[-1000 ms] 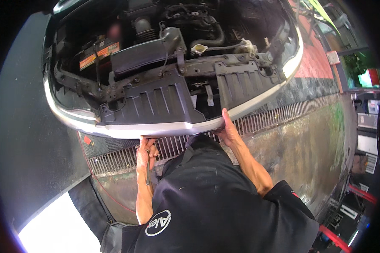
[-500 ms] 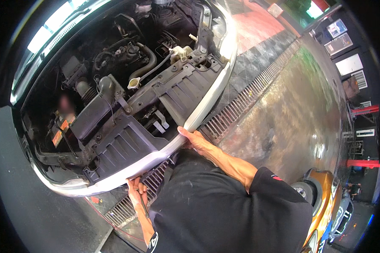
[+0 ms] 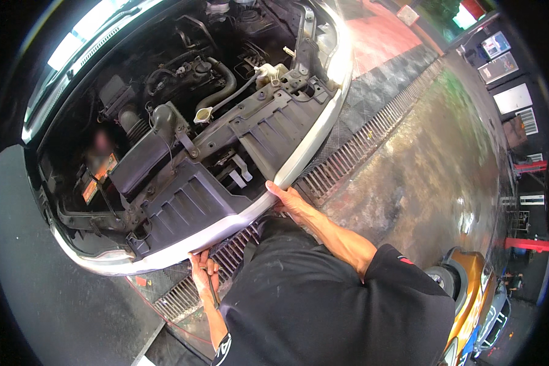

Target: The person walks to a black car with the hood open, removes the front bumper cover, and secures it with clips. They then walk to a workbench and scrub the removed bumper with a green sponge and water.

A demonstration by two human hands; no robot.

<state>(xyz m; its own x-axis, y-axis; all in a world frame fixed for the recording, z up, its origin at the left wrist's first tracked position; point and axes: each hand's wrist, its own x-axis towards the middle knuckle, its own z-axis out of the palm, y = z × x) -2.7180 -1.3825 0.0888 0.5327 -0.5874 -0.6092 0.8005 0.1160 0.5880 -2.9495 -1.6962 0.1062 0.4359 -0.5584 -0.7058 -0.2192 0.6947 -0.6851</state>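
Note:
In front of me is a car's white front bumper, below an open engine bay. On its front edge rests my right hand, thumb on top and fingers curled underneath, partly hidden. Farther left, my left hand is at the bumper's lower edge, fingertips up against it. Its curled fingers hold a thin, dark, rod-like tool that lies along the palm toward the wrist; its exact kind is unclear. Just behind the bumper lie black plastic covers and a light metal bracket in the gap between them.
The engine bay holds an open-topped filler neck, a whitish reservoir, a black intake box and a battery with an orange label. A floor grate runs below the bumper. An orange vehicle stands at right.
The car and both hands appear slightly farther right in the picture, and the bumper's left part a little higher. Both hands keep their places on the bumper.

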